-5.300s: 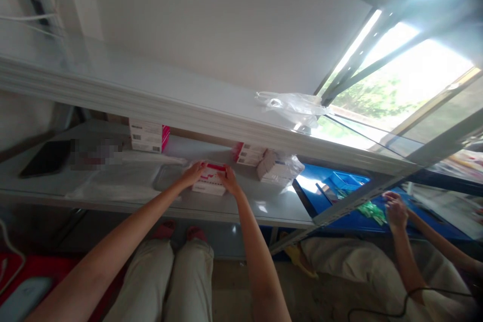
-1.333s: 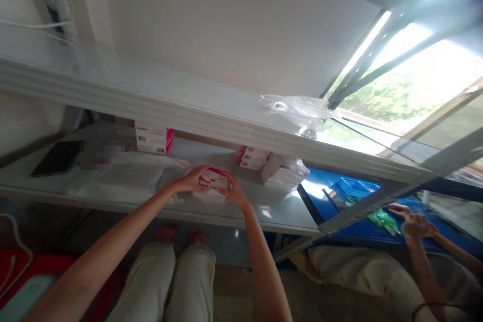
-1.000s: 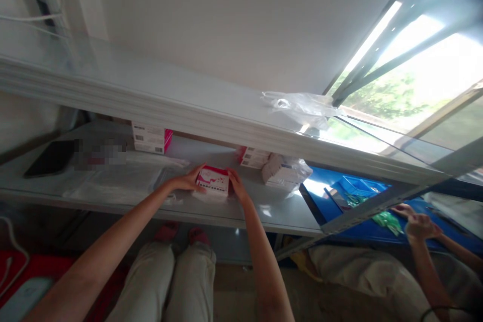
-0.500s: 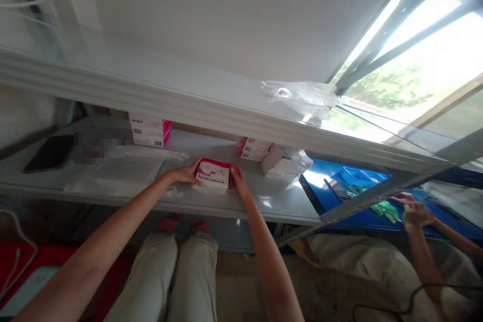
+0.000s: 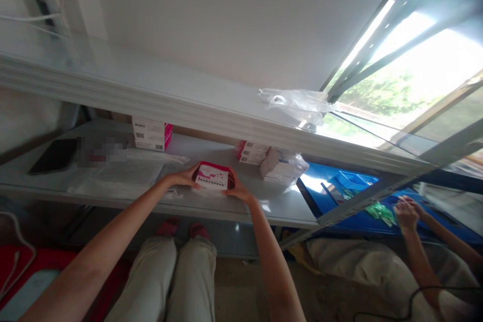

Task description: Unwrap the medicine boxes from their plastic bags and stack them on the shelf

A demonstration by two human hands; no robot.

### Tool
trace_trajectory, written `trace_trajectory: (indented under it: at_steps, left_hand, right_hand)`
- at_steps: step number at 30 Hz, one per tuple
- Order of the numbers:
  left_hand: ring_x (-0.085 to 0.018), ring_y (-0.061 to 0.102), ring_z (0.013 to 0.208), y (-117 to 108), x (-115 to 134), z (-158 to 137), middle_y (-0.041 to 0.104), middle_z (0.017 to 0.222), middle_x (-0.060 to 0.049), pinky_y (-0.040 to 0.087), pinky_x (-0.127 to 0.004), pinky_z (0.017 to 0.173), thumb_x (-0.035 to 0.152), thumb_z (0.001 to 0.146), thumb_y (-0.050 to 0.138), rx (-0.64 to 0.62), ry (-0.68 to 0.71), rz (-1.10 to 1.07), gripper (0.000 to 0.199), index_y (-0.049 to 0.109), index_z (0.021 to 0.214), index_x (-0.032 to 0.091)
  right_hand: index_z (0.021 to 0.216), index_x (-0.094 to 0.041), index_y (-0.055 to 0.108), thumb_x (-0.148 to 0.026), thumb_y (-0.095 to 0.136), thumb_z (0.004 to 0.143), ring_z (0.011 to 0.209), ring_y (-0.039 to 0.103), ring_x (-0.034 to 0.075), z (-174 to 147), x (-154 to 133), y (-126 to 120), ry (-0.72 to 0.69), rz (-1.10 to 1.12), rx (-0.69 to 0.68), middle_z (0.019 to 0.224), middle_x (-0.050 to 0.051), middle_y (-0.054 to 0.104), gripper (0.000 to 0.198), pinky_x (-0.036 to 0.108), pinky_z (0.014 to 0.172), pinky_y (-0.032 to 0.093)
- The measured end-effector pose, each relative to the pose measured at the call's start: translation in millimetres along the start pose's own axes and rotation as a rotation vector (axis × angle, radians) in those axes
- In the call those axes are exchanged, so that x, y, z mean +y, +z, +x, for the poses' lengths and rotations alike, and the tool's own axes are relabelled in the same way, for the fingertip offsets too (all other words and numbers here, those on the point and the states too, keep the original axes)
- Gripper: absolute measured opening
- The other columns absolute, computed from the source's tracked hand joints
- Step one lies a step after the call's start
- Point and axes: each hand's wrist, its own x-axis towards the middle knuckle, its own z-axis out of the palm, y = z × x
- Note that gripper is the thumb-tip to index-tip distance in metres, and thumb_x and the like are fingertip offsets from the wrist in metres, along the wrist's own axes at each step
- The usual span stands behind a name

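A pink and white box (image 5: 213, 177) lies on the grey shelf near its front edge, in front of me. My left hand (image 5: 188, 177) grips its left side, fingers at the back corner and thumb at the front. On the right side, my right hand (image 5: 237, 187) holds the same box between thumb and fingers. Clear plastic shows under the box's front edge. Left of my hands, clear plastic bags (image 5: 124, 173) lie flat. Behind them stands a stack of white and pink boxes (image 5: 149, 135).
To the right are more pink-white boxes (image 5: 253, 152) and a plastic-wrapped bundle of boxes (image 5: 284, 166). A dark flat tablet-like object (image 5: 53, 156) lies at left. An upper shelf (image 5: 169, 100) overhangs the back. At far right a co-worker's hands (image 5: 407, 214) are above a blue table (image 5: 354, 221).
My right hand has shifted its grip, its thumb now coming round the box's front right corner. The box stays at nearly the same place. The view has tilted slightly.
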Motion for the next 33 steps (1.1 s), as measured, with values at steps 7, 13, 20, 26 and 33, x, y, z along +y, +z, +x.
trace_trajectory:
  at_steps: [7, 13, 20, 26, 33]
  left_hand:
    - [-0.027, 0.046, 0.125, -2.8, 7.6, 2.5, 0.051, 0.134, -0.011, 0.034, -0.041, 0.106, 0.031, 0.055, 0.081, -0.001, 0.052, 0.025, 0.092, 0.038, 0.136, 0.022]
    - [-0.028, 0.049, 0.121, -0.9, 24.0, 0.8, 0.053, 0.132, -0.012, 0.036, -0.041, 0.104, 0.034, 0.055, 0.081, 0.117, 0.113, 0.101, 0.09, 0.041, 0.134, 0.019]
    - [-0.029, 0.048, 0.123, 1.8, 54.5, 0.6, 0.047, 0.138, -0.012, 0.035, -0.04, 0.104, 0.032, 0.057, 0.081, 0.223, 0.173, 0.043, 0.093, 0.037, 0.138, 0.019]
    - [-0.029, 0.047, 0.123, 1.9, 59.0, -0.7, 0.043, 0.141, -0.015, 0.038, -0.041, 0.102, 0.029, 0.059, 0.081, 0.207, 0.161, -0.038, 0.098, 0.03, 0.142, 0.019]
    - [-0.029, 0.052, 0.119, 5.2, 52.4, -0.8, 0.043, 0.141, -0.017, 0.041, -0.043, 0.099, 0.027, 0.06, 0.08, 0.168, 0.125, -0.1, 0.101, 0.025, 0.144, 0.02]
  right_hand:
    - [0.14, -0.03, 0.033, -0.027, 0.084, 0.045, 0.123, 0.048, 0.025, 2.0, -6.1, -1.7, -0.014, -0.03, -0.026, 0.138, 0.008, 0.046, 0.107, 0.046, 0.105, 0.035]
    - [0.136, -0.029, 0.035, -0.028, 0.086, 0.045, 0.124, 0.044, 0.026, 7.7, -14.2, -10.6, -0.053, -0.031, 0.001, 0.141, 0.01, 0.036, 0.104, 0.044, 0.104, 0.036]
    - [0.136, -0.03, 0.034, -0.03, 0.084, 0.05, 0.129, 0.037, 0.027, 12.5, -52.5, -22.6, -0.118, -0.083, -0.012, 0.144, 0.009, 0.032, 0.1, 0.045, 0.105, 0.033]
    - [0.131, -0.028, 0.04, -0.028, 0.084, 0.049, 0.128, 0.038, 0.027, 10.8, -66.9, -22.9, -0.111, -0.094, -0.033, 0.14, 0.009, 0.036, 0.093, 0.043, 0.105, 0.033]
    - [0.129, -0.028, 0.042, -0.027, 0.082, 0.051, 0.13, 0.034, 0.026, 4.6, -65.5, -18.6, -0.086, -0.085, -0.029, 0.139, 0.007, 0.036, 0.088, 0.042, 0.107, 0.032]
